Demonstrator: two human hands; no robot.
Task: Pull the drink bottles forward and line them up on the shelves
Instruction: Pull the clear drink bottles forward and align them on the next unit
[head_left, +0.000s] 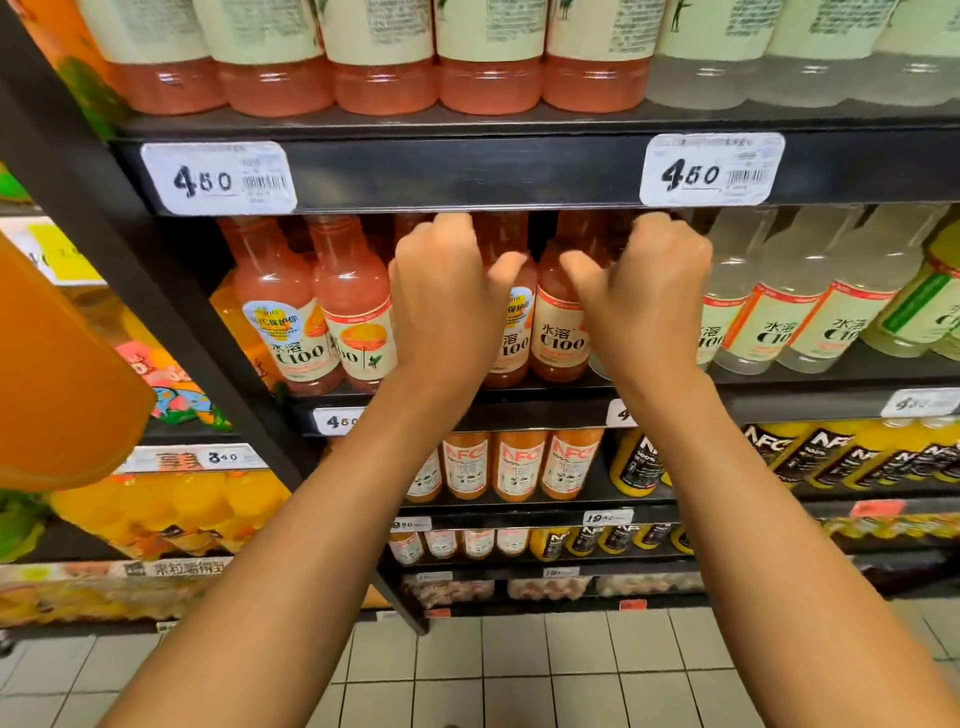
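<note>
Pink C100 drink bottles (275, 312) stand in a row on the middle shelf (779, 408), with clear ones (779, 317) to their right. My left hand (447, 296) curls round the neck of a pink bottle that it mostly hides, and its thumb lies against the neighbouring pink bottle (511, 338). My right hand (644, 301) curls round a bottle where pink meets clear. That bottle is hidden apart from a pale base. The thumb reaches over another pink bottle (558, 332). Both hands' fingertips sit just under the upper shelf's front edge (467, 174).
The upper shelf carries more pink bottles (384, 78) and clear bottles (727, 67). Below are orange NFC juice bottles (519, 462) and dark-labelled yellow ones (639, 462). A blurred orange object (57, 374) hangs close at the left. White floor tiles (519, 670) lie beneath my arms.
</note>
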